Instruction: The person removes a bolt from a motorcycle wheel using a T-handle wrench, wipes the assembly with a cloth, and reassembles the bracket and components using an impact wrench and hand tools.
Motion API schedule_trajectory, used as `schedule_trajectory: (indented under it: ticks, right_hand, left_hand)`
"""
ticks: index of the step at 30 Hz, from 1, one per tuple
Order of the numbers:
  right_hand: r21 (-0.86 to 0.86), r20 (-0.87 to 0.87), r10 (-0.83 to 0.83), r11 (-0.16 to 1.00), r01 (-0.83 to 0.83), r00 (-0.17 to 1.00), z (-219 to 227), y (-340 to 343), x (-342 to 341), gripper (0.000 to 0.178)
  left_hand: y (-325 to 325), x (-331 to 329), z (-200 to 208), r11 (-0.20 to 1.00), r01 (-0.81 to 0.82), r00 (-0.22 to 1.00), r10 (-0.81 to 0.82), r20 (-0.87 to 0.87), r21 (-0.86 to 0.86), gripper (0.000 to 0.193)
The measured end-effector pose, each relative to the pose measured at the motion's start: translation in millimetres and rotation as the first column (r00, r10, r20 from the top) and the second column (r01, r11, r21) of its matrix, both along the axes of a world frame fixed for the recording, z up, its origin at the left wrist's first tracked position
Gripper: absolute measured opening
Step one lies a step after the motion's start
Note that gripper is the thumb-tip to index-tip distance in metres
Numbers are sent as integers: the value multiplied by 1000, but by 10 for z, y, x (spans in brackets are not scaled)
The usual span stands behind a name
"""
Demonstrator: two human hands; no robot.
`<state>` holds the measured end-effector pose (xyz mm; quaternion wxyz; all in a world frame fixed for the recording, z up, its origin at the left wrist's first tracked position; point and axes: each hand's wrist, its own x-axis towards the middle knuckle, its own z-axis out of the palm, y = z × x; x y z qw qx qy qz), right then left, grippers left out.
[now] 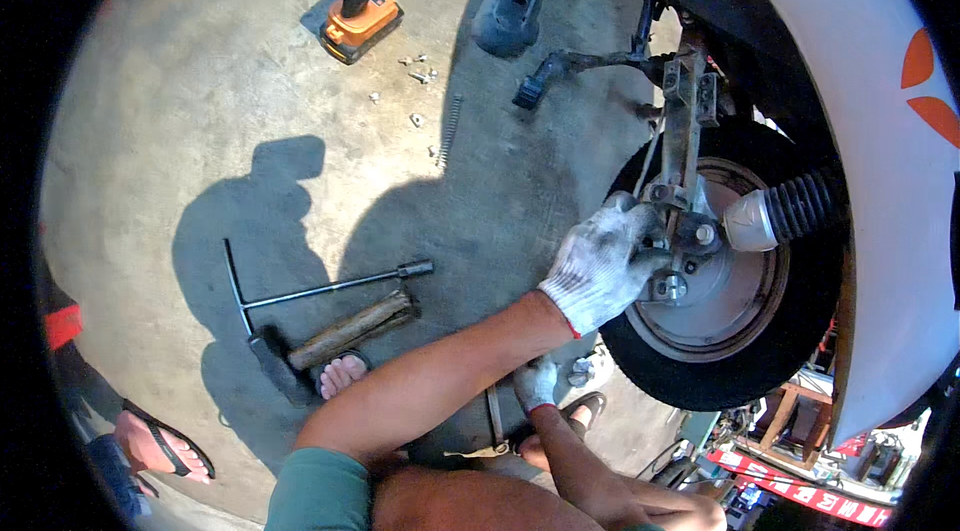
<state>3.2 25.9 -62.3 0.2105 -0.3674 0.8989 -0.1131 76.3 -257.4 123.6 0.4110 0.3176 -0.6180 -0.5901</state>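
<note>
My left hand [605, 261], in a white knitted glove, reaches across to a scooter wheel [708, 371]. Its fingers are closed around the edge of a metal bracket [684, 146] beside the hub; the fingertips are partly hidden. A bolt head [705, 234] shows just right of them. Lower down, my right hand [537, 381], also gloved, is near the floor under my left forearm. Its fingers are mostly hidden, so I cannot tell if it holds anything. Close to it lie a wrench-like metal tool [496, 416] and a crumpled pale item [590, 368].
A white scooter body panel [870, 131] and black rubber bellows [803, 211] flank the wheel. On the floor are an orange-black cordless drill [362, 16], a spring [452, 131], loose fasteners [420, 77], a T-handle socket wrench [325, 289], and a hammer [345, 333]. Another person's sandaled foot [165, 446] is at left.
</note>
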Motion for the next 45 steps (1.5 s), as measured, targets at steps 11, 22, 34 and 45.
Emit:
schedule_trajectory:
  ticks: [11, 22, 34, 45]
  right_hand:
    - [-103, -48, 4, 995, -9, 999, 66, -112, 100, 26]
    - [-72, 47, -35, 997, 39, 998, 7, -22, 41, 34]
    - [-84, 2, 10, 996, -10, 1000, 72, -68, 67, 27]
    - [-113, 6, -26, 993, 27, 1000, 24, -50, 58, 25]
  left_hand:
    - [39, 32, -85, 1000, -6, 998, 5, 63, 12, 39]
    - [-14, 37, -31, 983, 104, 986, -122, 111, 153, 37]
    - [-72, 85, 11, 982, 156, 962, -175, 209, 108, 46]
    - [-10, 74, 2, 985, 82, 980, -52, 192, -150, 43]
